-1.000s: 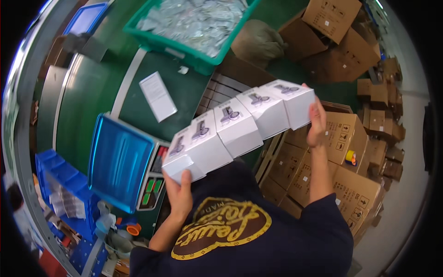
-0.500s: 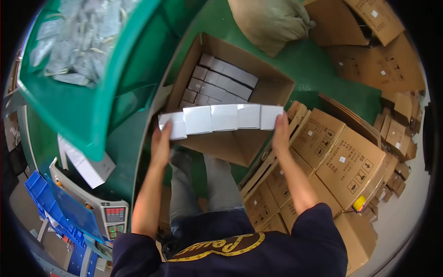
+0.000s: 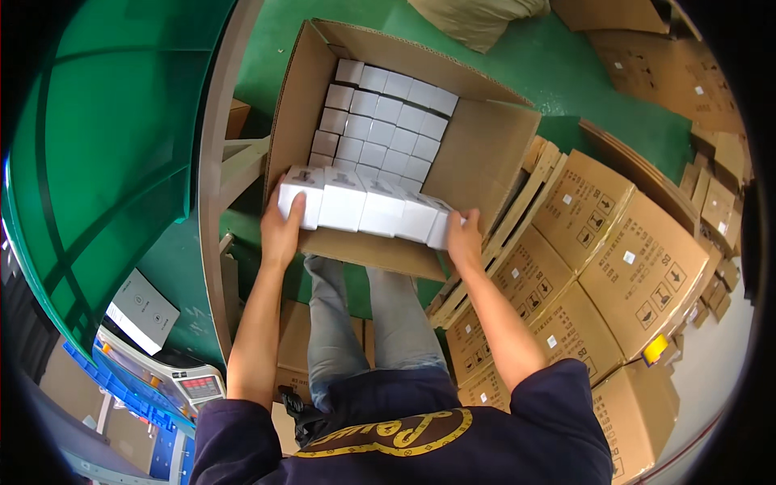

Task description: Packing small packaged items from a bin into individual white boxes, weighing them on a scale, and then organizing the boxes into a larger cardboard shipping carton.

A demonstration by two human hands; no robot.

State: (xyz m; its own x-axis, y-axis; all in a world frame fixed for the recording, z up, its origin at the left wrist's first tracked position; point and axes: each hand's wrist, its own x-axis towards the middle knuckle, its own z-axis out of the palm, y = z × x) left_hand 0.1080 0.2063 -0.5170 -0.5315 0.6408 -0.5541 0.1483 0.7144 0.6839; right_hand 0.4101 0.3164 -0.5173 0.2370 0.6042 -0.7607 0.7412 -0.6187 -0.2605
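Observation:
A row of several small white boxes (image 3: 361, 202) is squeezed end to end between my two hands. My left hand (image 3: 282, 226) presses on the row's left end, thumb on the near face. At the other end, my right hand (image 3: 464, 239) clamps the last box. The row is at the near side of an open cardboard carton (image 3: 495, 158), partly inside its walls and slightly tilted. Several rows of upright white boxes (image 3: 381, 129) fill the carton's floor beyond it. The held row hides the carton's near part.
Sealed cardboard cartons (image 3: 626, 259) are stacked to the right, by a wooden pallet edge (image 3: 505, 234). A yellow tape roll (image 3: 655, 349) lies on them. On the left are a green bin (image 3: 121, 121), a white box (image 3: 144, 311) and a scale (image 3: 196, 385). A sack (image 3: 481, 18) lies beyond.
The row of white boxes has gone down into the carton's near side and tipped, its right end lower. My hands moved with it. The view has shifted, showing more of the carton's inside.

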